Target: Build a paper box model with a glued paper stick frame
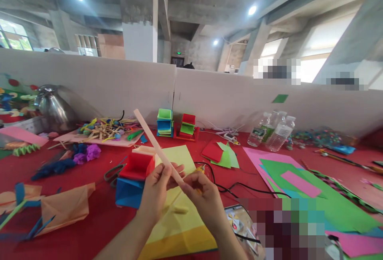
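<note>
Fingers and thumb of the left hand (156,187) were closed around a pale pink paper strip (152,139), the thumb lying on top and the other fingertips showing loosely curled past its far edge. The right hand (205,192) pinched the near end between thumb and forefinger, its remaining fingers bent inward. Just how that end was tucked could not be made out, since the right thumb and forefinger covered it. Behind the left hand, a red paper box (138,165) sat over a blue paper box (129,193), the latter partly hidden by the wrist; the scissors (114,173) showed their handles, their blades hard to trace. A phone (241,217) at lower right was cut off by a blurred patch, and something small and yellow beyond the right hand was too covered to identify. The strip ran between both hands and slanted up and leftward beyond the left one, its long free end raised over the yellow paper (183,152) on the red desk (103,228).
</note>
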The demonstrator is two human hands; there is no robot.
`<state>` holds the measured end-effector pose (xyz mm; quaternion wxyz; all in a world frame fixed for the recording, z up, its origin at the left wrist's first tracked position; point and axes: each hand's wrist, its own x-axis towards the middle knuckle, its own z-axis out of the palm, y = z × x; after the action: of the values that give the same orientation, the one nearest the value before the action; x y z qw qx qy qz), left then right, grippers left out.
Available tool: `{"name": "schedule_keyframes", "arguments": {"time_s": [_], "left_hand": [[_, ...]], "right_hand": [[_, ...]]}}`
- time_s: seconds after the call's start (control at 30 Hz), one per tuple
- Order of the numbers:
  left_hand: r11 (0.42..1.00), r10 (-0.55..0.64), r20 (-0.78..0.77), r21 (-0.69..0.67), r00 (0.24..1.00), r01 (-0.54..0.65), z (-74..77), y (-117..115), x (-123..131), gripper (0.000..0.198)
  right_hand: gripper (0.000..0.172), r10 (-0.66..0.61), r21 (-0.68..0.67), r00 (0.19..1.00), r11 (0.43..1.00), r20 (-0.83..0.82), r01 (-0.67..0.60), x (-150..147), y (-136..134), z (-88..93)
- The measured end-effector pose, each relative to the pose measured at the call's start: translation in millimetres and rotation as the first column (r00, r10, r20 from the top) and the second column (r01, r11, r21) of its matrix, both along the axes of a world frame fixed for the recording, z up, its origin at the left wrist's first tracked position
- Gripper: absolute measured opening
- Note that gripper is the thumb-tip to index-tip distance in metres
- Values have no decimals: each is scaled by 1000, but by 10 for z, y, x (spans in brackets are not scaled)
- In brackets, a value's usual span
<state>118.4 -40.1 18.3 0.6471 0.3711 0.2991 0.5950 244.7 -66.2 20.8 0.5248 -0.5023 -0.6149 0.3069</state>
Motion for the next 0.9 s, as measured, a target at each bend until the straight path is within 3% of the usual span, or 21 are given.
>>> {"name": "schedule_keyframes", "arguments": {"time_s": [0.17,0.37,0.47,0.57,0.67,0.73,0.9], "left_hand": [[1000,13,-5,5,1000,-13,55,-5,-35,32],[999,13,-18,51,1000,-12,67,-29,-44,29],[998,31,-22,63,999,-30,55,-32,-36,27],[997,33,-18,67,999,-32,39,-35,-29,26],[997,21,-22,75,1000,-20,28,-38,-29,25],[997,25,-37,77,999,-22,24,-36,-33,25],[997,43,-79,74,996,-37,4,-9,-55,25]], "right_hand": [[24,147,-24,988,989,35,-147,52,-11,33],[21,77,24,984,996,158,-82,25,-23,38],[19,103,-54,993,994,64,-100,-13,-17,0],[22,127,-181,977,971,-172,-158,-51,0,-28],[29,113,-199,924,960,-365,-196,-74,16,-35],[30,111,-197,917,960,-382,-198,-82,19,-40],[16,121,-190,968,968,-222,-164,-93,-3,-67]]}}
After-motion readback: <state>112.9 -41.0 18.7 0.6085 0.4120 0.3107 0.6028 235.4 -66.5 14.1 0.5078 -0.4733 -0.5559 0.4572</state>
